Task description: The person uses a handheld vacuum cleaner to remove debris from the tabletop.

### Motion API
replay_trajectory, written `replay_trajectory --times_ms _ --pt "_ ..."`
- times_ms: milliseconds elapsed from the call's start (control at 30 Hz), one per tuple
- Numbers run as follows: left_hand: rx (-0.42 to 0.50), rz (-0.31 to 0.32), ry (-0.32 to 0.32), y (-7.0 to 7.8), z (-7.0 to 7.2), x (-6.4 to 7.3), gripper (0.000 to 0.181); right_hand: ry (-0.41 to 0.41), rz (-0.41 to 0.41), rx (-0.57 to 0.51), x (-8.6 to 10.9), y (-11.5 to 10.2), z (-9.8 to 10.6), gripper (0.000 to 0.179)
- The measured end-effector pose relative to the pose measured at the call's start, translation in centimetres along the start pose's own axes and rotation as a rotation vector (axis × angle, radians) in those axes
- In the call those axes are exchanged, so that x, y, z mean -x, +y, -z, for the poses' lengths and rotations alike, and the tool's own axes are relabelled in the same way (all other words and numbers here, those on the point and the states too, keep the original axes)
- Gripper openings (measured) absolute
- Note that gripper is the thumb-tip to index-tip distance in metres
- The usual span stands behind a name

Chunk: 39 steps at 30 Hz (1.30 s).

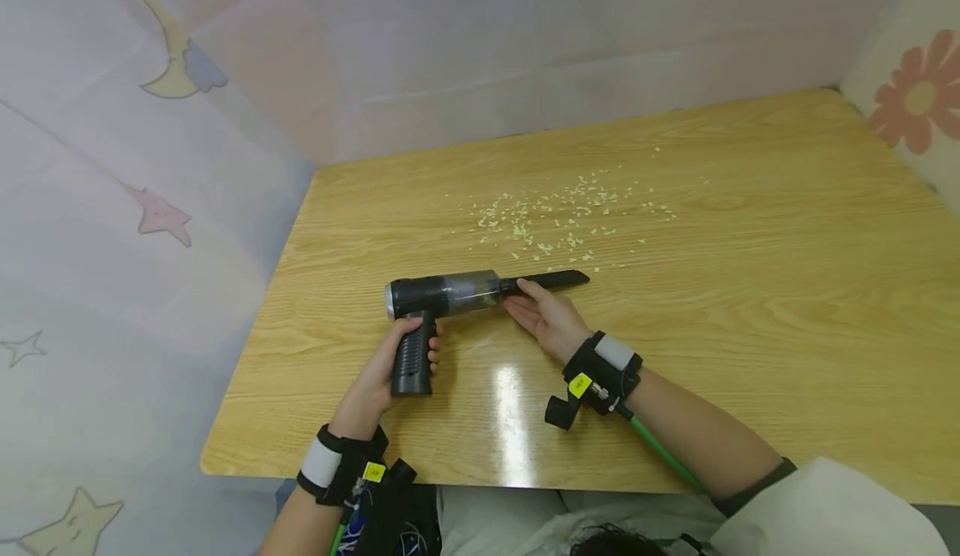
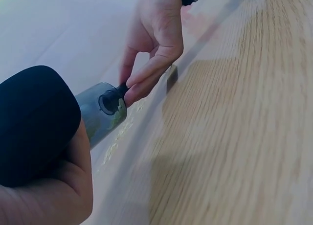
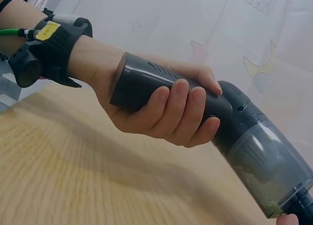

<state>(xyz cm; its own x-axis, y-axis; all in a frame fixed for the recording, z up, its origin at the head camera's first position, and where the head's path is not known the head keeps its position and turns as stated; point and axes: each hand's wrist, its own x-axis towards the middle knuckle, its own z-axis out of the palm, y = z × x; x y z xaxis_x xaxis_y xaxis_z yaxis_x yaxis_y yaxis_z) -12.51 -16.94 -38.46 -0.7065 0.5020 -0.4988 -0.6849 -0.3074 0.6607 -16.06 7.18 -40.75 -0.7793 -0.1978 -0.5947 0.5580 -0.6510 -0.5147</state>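
Observation:
A black handheld vacuum cleaner (image 1: 423,296) with a clear dust cup (image 1: 472,291) is held over the table, its body lying crosswise in the head view. My left hand (image 1: 386,364) grips its handle (image 3: 166,90), fingers wrapped round it. At the front end, my right hand (image 1: 551,318) pinches the base of the black crevice nozzle (image 1: 558,279) between thumb and fingers, where it meets the cup. Some greenish-yellow bits (image 3: 271,205) show inside the cup in the right wrist view. Beyond the nozzle, small pale scraps (image 1: 525,222) lie scattered on the wood.
The wood-grain table (image 1: 750,306) reaches to a pale fabric backdrop (image 1: 525,47) at the back and left. Each wrist wears a black strap with a camera; a green cable (image 1: 663,452) runs along the right forearm. The person's lap is below the table's front edge.

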Motion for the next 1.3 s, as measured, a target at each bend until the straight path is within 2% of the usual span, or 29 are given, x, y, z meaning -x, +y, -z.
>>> replay_trajectory --times_ms 333,567,833,1067,1300 --pt "-0.030 -0.009 0.017 -0.2 -1.5 -1.9 0.028 0.019 0.006 -0.025 0.2 -1.7 1.3 0.008" --pt "-0.033 0.002 0.007 -0.3 -2.5 -2.7 0.027 0.031 0.006 -0.064 0.4 -2.6 2.1 0.007" --pt "-0.038 -0.002 -0.015 -0.3 -3.4 -3.5 0.027 0.051 0.008 -0.054 0.8 -3.3 2.7 0.007" --pt "-0.034 0.003 -0.034 -0.4 -3.0 -3.4 0.027 0.054 0.020 -0.023 0.7 -3.0 2.8 0.008" --pt "-0.012 0.010 -0.018 -0.2 -1.5 -1.8 0.029 0.035 0.020 0.024 0.3 -1.5 1.9 0.010"
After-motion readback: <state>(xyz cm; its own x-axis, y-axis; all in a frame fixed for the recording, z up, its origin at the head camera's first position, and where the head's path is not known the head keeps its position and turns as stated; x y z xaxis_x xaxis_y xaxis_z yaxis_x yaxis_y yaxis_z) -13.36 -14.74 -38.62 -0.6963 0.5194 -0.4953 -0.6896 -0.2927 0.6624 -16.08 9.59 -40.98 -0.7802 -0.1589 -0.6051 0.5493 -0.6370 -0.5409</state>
